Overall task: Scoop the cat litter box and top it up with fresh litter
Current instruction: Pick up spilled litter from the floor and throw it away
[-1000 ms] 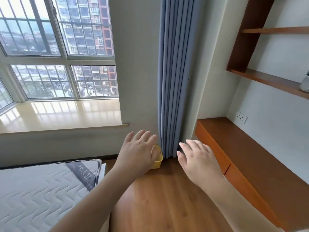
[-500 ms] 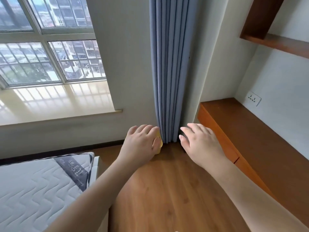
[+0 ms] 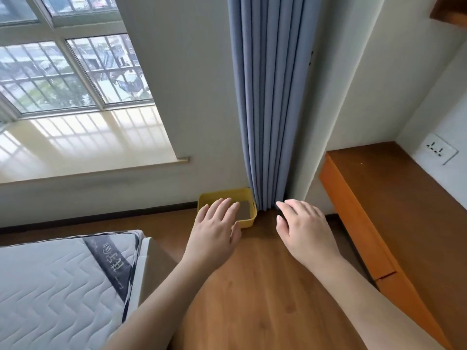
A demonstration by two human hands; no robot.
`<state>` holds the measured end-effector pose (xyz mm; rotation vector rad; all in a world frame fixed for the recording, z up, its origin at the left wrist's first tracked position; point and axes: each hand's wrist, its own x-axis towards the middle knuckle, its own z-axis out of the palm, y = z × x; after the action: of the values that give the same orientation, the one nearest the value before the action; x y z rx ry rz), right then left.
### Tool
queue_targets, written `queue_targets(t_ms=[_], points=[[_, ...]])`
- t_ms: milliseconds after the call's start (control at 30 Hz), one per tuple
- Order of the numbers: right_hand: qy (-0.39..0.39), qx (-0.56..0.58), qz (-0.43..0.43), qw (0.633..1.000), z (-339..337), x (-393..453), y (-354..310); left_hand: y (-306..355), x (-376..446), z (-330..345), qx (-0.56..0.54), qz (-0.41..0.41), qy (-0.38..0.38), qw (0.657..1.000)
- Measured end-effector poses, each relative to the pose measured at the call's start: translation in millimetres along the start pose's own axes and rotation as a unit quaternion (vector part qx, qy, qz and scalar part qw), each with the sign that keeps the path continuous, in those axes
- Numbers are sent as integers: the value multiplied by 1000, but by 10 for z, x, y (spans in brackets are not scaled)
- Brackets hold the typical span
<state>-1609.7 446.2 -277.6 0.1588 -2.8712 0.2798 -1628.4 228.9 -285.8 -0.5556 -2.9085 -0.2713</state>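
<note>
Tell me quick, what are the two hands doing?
Left hand: open, holding nothing, reaching over the yellow box.
Right hand: open, empty, fingers spread near the curtain.

Smooth yellow plastic litter box (image 3: 249,222) sits on glossy wood-grain floor (image 3: 265,299).

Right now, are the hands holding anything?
No. Both the left hand and right hand are open and empty, reaching toward the yellow box on the floor.
</note>
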Motion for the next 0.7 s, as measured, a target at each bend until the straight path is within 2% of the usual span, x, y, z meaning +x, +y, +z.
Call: queue_targets(t_ms=[333, 533, 700], points=[[-36, -1, 16, 999, 658, 921, 22, -760, 756, 534, -32, -4, -22, 999], [-30, -11, 46, 998, 1118, 1400, -37, -1145, 1285, 884, -21, 26, -19, 999], [-28, 11, 74, 997, 1410, 1747, 214, -1265, 1801, 1152, -29, 49, -25, 998]])
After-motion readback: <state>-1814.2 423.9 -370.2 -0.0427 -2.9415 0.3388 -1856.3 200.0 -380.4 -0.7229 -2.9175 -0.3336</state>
